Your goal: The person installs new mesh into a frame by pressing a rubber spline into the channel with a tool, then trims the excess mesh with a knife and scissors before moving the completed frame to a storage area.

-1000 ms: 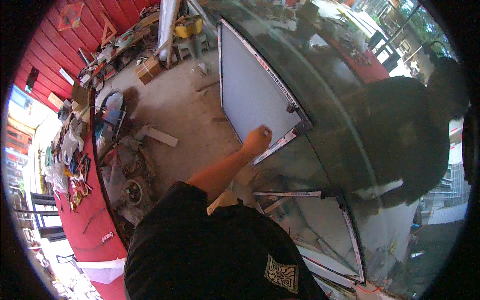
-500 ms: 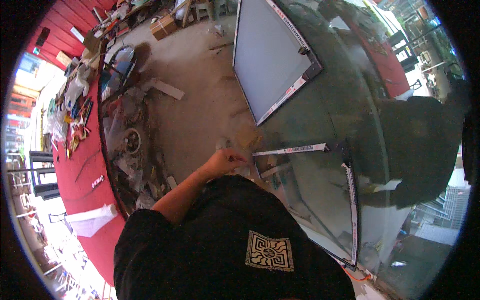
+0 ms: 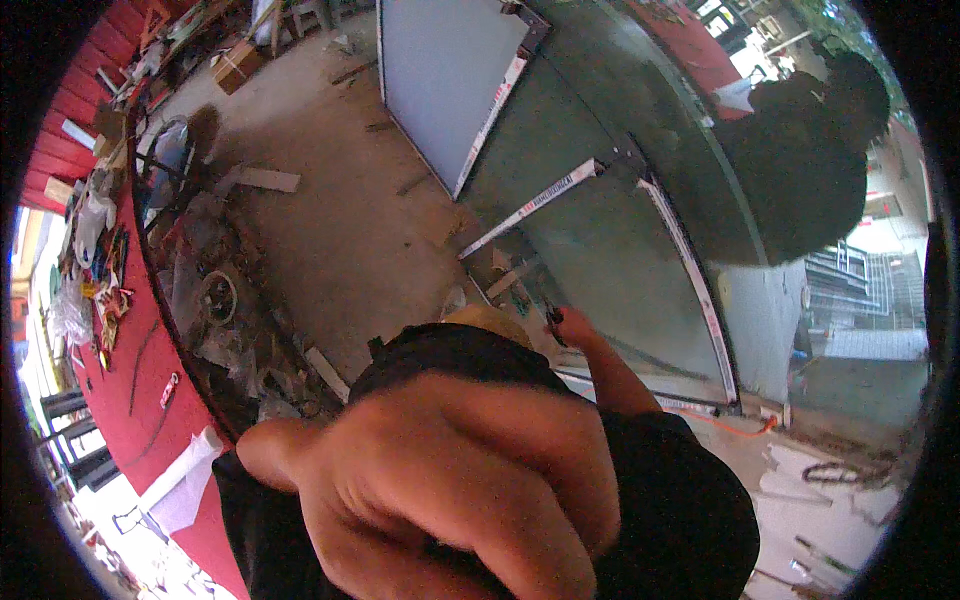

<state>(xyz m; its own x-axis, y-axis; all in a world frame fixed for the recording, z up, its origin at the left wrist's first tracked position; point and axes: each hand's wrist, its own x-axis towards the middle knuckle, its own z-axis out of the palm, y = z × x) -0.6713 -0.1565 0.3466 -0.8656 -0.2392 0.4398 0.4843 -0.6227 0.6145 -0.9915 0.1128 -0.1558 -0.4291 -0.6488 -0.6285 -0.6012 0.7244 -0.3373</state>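
Observation:
My left hand [image 3: 450,480] is raised very close to the camera, large and blurred. Its fingers look stretched out with a dark gap between them, and nothing shows in them. Farther down, my right hand [image 3: 573,327] is closed around a small dark object [image 3: 553,317] whose kind I cannot make out. That hand is over the lower part of a dark-framed glass panel [image 3: 610,270] with white printed strips along its edges. Beyond it stands a similar dark-framed panel [image 3: 450,90] with a grey sheet.
A red-topped table [image 3: 150,400] on the left carries plastic bags, tools and a white roll [image 3: 190,480]. Scrap and plastic lie along its edge around a round wheel-like part [image 3: 220,297]. A cardboard box [image 3: 236,66] sits at the far left; an orange cord [image 3: 735,428] runs at the right.
My left hand has come up from beside the glass panel's corner to right before the camera. My right hand, out of sight before, now shows by the panel. The view has shifted.

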